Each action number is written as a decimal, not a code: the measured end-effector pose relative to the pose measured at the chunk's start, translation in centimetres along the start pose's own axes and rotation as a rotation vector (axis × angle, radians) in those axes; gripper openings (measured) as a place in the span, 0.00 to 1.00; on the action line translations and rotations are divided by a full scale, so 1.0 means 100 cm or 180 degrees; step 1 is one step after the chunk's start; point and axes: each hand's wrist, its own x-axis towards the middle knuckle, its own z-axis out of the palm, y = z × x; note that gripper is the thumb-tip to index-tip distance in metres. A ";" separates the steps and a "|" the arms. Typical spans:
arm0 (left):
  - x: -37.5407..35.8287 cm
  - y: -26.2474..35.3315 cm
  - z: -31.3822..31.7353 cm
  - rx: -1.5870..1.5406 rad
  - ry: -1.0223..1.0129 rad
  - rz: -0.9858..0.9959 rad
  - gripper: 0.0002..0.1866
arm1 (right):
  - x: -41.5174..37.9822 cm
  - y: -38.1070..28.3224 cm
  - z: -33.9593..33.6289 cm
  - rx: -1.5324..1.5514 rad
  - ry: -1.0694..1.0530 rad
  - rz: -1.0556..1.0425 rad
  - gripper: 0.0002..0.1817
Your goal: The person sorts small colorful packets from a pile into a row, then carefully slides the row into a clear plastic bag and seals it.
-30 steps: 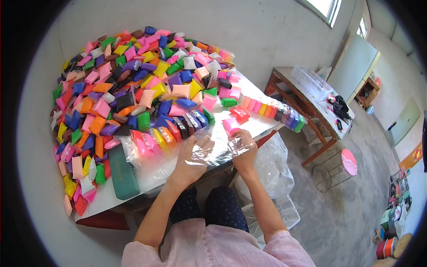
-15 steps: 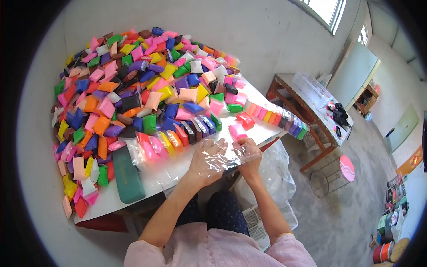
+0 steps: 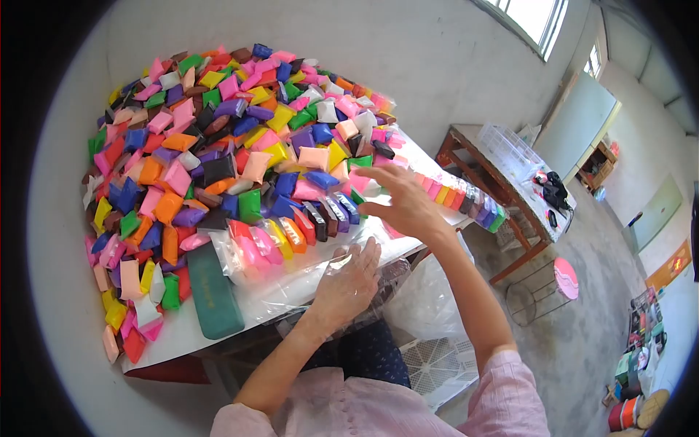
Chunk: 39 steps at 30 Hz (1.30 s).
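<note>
My left hand (image 3: 348,285) lies over a clear plastic bag (image 3: 389,280) at the table's front edge; its fingers are fairly straight, and whether it grips the film is hard to tell. My right hand (image 3: 399,202) is raised over the table with thumb and fingers apart, nothing between them, near the green packet (image 3: 359,162). Left of my hands, a clear bag (image 3: 222,251) holds a row of coloured packets, from the pink packet (image 3: 251,250) to dark and blue ones. A large heap of coloured packets (image 3: 218,171) covers the table's left and back.
A green case (image 3: 215,295) lies at the front of the white table (image 3: 171,351). Another packed row (image 3: 462,197) reaches the right corner. Beyond are a side table (image 3: 477,156), a stool (image 3: 564,279) and a white crate (image 3: 437,364) beside my legs.
My right hand has left the clear plastic and moved up and over the table, its fingers opening. My left hand has shifted slightly down with the film, which now hangs over the table's edge.
</note>
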 end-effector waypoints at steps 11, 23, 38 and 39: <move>0.008 -0.002 -0.008 0.0053 -0.0559 -0.0136 0.30 | 0.031 0.004 0.029 -0.0110 -0.1241 -0.0065 0.44; 0.004 -0.002 -0.003 0.0138 -0.0293 -0.0013 0.29 | 0.027 0.027 0.062 0.0458 -0.0659 0.0164 0.34; 0.009 -0.003 0.001 -0.0482 -0.0250 -0.0470 0.29 | 0.008 0.021 0.070 -0.0204 0.0254 0.1080 0.37; 0.008 -0.003 0.002 -0.0479 -0.0251 -0.0458 0.29 | 0.008 0.020 0.067 -0.0222 0.0180 0.1109 0.37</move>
